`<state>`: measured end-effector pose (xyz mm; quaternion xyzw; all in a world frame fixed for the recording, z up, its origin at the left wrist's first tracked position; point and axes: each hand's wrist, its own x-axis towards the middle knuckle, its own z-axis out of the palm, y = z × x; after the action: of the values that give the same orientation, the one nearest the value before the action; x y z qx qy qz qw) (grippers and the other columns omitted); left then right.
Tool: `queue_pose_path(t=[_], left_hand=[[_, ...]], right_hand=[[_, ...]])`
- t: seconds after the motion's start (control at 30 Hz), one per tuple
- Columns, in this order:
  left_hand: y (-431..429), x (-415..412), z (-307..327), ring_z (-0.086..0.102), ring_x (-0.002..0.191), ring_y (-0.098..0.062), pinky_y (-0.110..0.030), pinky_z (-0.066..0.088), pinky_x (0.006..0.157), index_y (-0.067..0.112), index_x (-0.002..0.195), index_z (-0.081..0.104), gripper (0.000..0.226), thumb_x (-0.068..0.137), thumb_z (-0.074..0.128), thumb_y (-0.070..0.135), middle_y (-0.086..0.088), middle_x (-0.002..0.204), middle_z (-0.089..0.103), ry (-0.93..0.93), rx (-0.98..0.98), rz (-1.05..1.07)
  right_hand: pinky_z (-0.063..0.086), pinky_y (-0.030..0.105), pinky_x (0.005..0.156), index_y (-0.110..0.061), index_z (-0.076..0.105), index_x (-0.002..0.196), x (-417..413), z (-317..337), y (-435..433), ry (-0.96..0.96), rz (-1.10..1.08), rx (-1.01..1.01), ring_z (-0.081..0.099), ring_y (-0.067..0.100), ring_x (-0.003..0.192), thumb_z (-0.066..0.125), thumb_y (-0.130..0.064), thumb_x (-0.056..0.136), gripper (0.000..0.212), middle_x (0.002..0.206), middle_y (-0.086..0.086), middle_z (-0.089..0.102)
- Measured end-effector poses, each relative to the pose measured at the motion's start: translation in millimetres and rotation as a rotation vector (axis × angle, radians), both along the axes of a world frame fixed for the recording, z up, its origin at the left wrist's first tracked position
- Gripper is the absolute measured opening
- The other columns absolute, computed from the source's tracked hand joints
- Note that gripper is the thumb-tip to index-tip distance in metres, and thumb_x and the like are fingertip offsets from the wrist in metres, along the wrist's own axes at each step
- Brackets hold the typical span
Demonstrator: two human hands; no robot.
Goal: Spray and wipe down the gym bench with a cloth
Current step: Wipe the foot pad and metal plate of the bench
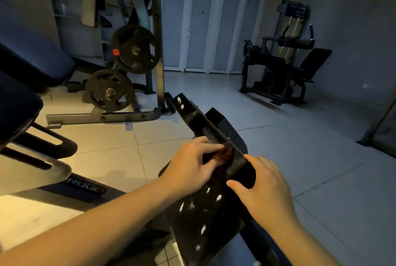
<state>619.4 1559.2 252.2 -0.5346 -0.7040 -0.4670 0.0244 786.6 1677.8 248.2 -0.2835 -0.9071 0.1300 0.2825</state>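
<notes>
Bench frame, black metal, slants up and away from me at low centre, between my two forearms. Pale spots dot its upper tip and the wider plate lower down; holes or smears, I cannot tell in this light.

Cloth: small, dark, reddish, bunched against the frame about midway along, mostly hidden under my fingers.

Left hand: fingers curled, tips pinching the cloth and pressing it onto the metal.

Right hand: just beside the left, on the other side of the frame. Fingers are spread and only lightly bent, laid on the metal's edge, thumb stuck out along its side. It grasps nothing. The hands are close but apart, with the frame's ridge between them.

To my left, blue pads of the bench, tilted, on dark tube legs. A floor bar below them carries a label reading ROGUE, partly in shadow.

Beyond the pads a grey rack stands upright with two weight plates hung on pegs, one above the other. The upper one has an orange sticker.

Floor: pale tile, lit warm yellow on the left, dim blue-grey on the right.

Far right, near the wall, a weight-stack machine with a dark seat. White panelled doors fill the back wall.
</notes>
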Motion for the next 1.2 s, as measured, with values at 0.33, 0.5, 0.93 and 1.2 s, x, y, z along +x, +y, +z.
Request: queue_pose_path(t=[0.33,0.5,0.93,1.2], left_hand=[[65,-83,25,0.073,0.081,-0.013,-0.036,0.065,0.075,0.017,0.124,0.074,0.028,0.097,0.069,0.017,-0.004,0.114,0.075,-0.245,0.083,0.358],[30,-44,-4,0.067,0.104,-0.009,-0.038,0.058,0.093,0.026,0.129,0.072,0.035,0.094,0.073,0.024,0.007,0.114,0.073,-0.122,0.109,0.217],[51,-81,13,0.066,0.097,-0.011,-0.020,0.053,0.079,0.020,0.126,0.073,0.031,0.095,0.069,0.021,-0.001,0.116,0.075,-0.188,0.081,0.386],[10,4,-11,0.057,0.104,-0.003,-0.023,0.049,0.091,0.030,0.133,0.068,0.040,0.094,0.070,0.024,0.016,0.110,0.060,0.116,0.131,-0.036]], right_hand=[[0.045,0.020,0.091,-0.035,0.048,0.140,-1,0,3,-0.026,0.012,0.000,0.047,0.001,0.113,0.074,-0.059,0.081,0.068,0.121,-0.020,0.051],[0.046,0.022,0.090,-0.035,0.049,0.137,-1,3,0,-0.028,0.014,-0.011,0.047,0.002,0.110,0.076,-0.054,0.082,0.064,0.117,-0.019,0.052],[0.037,0.017,0.087,-0.036,0.049,0.143,0,-8,-2,0.014,0.001,0.009,0.044,-0.001,0.113,0.077,-0.048,0.083,0.067,0.116,-0.024,0.051],[0.041,0.014,0.084,-0.035,0.053,0.137,2,-7,-1,0.039,0.023,-0.013,0.045,-0.004,0.107,0.079,-0.045,0.081,0.062,0.110,-0.028,0.051]])
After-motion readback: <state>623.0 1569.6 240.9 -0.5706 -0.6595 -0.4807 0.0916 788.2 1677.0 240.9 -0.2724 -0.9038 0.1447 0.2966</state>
